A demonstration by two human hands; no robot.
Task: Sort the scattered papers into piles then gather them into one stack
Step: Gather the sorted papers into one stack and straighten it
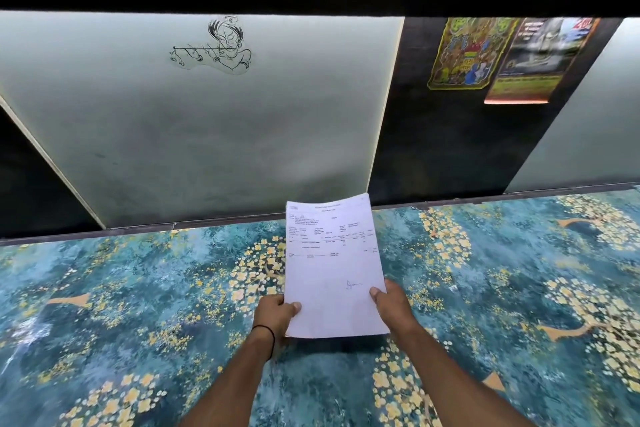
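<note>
**Hands hold the gathered stack, ready to be set down**

Both hands grip one thing between them. The left hand, with a thin black thread round its wrist, pinches the near-left edge of a thin white stack of printed paper sheets, thumb on top. The right hand pinches the near-right edge the same way.

The stack seems to be held just above the teal counter patterned with yellow blossoms, face up. Its long axis runs straight away from the person. The printed heading is at the far end and a handwritten signature is near the hands. The far right corner curls slightly.

No loose sheets show on the counter, so sorting looks finished and this is likely the final gathering. The next move probably calls for squaring the edges, lowering the stack flat and releasing both grips together.

Beyond stand a frosted pale partition panel bearing a black line-drawing sticker and a dark board with two colourful posters.
</note>
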